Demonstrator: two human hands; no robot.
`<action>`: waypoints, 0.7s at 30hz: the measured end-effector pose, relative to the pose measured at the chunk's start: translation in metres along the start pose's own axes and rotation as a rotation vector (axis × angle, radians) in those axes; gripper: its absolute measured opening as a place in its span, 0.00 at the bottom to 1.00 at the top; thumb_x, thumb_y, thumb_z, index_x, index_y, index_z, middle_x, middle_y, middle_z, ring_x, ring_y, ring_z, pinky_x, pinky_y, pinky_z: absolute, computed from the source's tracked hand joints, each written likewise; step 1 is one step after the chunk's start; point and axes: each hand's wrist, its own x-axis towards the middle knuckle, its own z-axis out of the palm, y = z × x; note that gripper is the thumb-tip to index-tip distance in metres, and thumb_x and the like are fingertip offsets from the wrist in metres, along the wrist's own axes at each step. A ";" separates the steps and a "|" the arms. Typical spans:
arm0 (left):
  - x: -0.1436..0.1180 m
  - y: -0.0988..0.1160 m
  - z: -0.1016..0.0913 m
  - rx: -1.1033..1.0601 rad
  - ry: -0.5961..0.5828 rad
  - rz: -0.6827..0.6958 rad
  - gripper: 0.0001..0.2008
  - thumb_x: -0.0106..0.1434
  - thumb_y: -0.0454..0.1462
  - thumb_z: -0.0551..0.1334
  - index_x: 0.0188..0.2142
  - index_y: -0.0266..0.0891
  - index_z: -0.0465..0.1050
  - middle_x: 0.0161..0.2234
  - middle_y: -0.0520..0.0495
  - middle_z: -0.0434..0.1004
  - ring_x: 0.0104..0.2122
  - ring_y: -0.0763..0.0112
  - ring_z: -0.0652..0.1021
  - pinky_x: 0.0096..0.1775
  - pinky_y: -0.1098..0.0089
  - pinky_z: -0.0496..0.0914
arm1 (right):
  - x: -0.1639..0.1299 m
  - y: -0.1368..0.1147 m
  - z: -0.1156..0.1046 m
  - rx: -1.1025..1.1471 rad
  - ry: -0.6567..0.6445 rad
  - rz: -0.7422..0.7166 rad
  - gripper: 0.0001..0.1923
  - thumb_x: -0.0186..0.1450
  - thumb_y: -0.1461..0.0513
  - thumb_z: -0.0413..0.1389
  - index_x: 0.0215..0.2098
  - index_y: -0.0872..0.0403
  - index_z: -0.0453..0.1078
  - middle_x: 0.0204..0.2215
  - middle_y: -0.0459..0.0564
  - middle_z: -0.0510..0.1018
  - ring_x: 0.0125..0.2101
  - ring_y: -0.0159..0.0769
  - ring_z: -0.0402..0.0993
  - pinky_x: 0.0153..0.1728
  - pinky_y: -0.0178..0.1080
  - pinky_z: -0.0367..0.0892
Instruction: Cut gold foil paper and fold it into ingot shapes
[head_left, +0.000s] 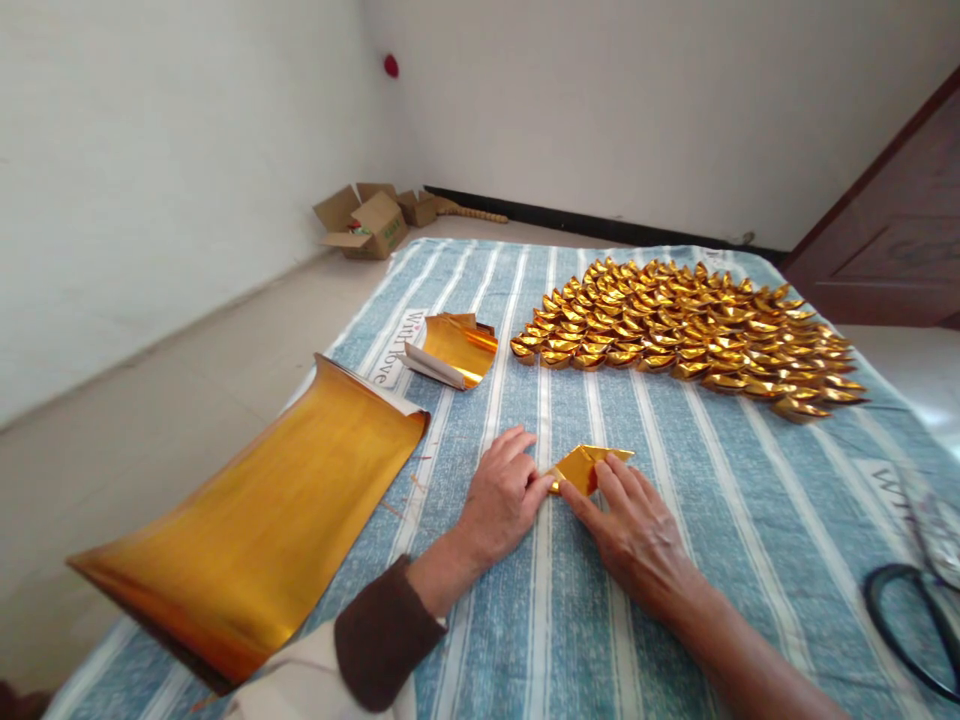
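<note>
A folded piece of gold foil paper [580, 468] lies flat on the striped cloth in front of me, its ends pointed. My left hand [504, 490] is at its left end, thumb and fingers curled and pinching the tip. My right hand [630, 515] lies over its right side, fingertips pressing the paper down and the thumb near the left end. Beyond my hands stand many rows of folded gold paper ingots [675, 325]. A large curling sheet of gold paper [277, 510] lies left of my left arm.
A smaller stack of curled gold paper [454, 350] rests farther back on the blue-and-white cloth [480, 640]. Black-handled scissors [911, 600] lie at the right edge. Cardboard boxes [367, 220] stand on the floor beyond the table, and a wooden door [892, 220] is at right.
</note>
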 end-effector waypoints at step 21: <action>0.000 0.004 0.004 0.116 0.040 0.021 0.09 0.61 0.31 0.63 0.25 0.36 0.66 0.47 0.34 0.74 0.54 0.50 0.70 0.53 0.48 0.68 | 0.003 -0.001 -0.002 -0.058 -0.009 -0.008 0.22 0.68 0.68 0.44 0.58 0.50 0.64 0.46 0.61 0.69 0.52 0.52 0.63 0.45 0.52 0.68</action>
